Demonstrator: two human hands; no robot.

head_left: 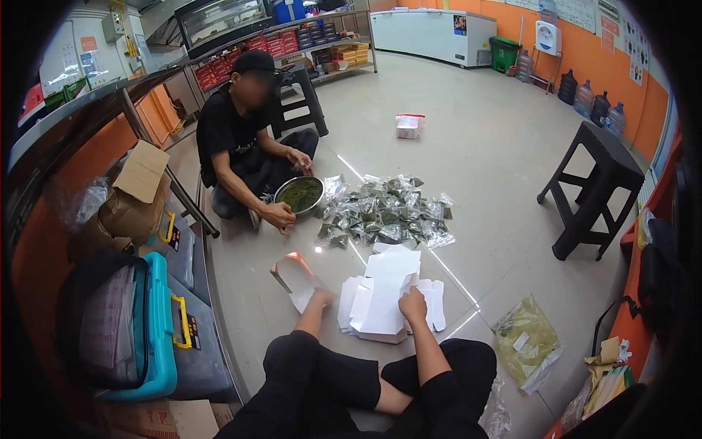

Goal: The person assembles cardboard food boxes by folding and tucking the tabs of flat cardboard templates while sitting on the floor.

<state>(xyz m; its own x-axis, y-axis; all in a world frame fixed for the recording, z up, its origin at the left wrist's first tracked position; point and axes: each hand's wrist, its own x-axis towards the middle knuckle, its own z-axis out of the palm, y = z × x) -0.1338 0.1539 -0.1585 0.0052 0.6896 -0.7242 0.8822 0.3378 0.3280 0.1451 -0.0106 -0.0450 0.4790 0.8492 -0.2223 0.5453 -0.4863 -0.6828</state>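
Box-folding, seemingly: left hand (322, 298) holds an open box (295, 279) beside the carton stack (437, 307), right hand (413, 304) pinching its top sheet (382, 296), which needs lifting next.

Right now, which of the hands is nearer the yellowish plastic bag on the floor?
Right. The right hand is at the white cardboard stack, left of the yellowish plastic bag; the left hand is farther left, at an open carton.
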